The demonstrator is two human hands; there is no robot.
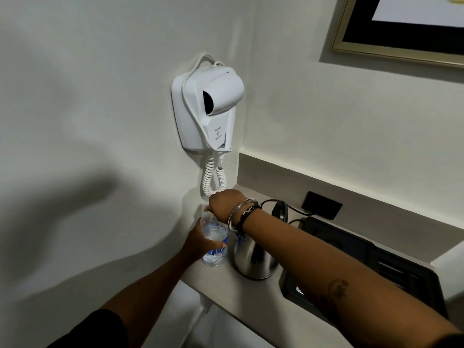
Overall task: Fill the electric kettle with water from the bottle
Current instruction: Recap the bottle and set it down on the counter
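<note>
A clear plastic water bottle [215,243] with a blue label stands upright on the beige counter [241,295], near the wall. My left hand [200,241] is wrapped around its body. My right hand [224,204] is closed over the bottle's top, hiding the cap. Just right of the bottle stands the steel electric kettle [254,257] with a black handle [280,209]; my right wrist crosses above it and hides its lid.
A white wall-mounted hair dryer [209,109] with a coiled cord [213,179] hangs above the bottle. A black tray [376,262] lies right of the kettle. A black wall socket [322,205] holds the kettle's cord. A framed picture [401,28] hangs at upper right.
</note>
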